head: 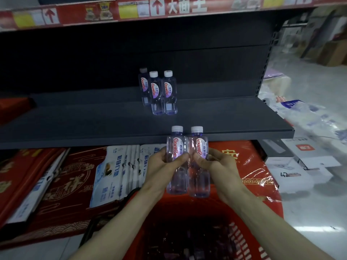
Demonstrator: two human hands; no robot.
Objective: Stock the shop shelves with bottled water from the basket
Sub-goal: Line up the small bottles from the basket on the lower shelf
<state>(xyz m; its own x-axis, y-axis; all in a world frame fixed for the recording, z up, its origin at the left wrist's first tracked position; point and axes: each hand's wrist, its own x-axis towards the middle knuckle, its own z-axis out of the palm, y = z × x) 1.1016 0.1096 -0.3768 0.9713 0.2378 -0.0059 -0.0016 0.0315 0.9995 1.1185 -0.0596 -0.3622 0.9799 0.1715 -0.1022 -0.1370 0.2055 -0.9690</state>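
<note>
My left hand grips one clear water bottle with a white cap and a red-lettered label. My right hand grips a second, like bottle. Both bottles are upright, side by side and touching, held just below the front edge of the dark shelf and above the red basket. Three more bottles stand upright in a cluster near the back middle of that shelf. The inside of the basket is dark; its contents are hard to make out.
A red price strip edges the shelf above. Below the dark shelf lie red packaged goods and white-blue packets. To the right are white boxes, plastic-wrapped packs and pale floor.
</note>
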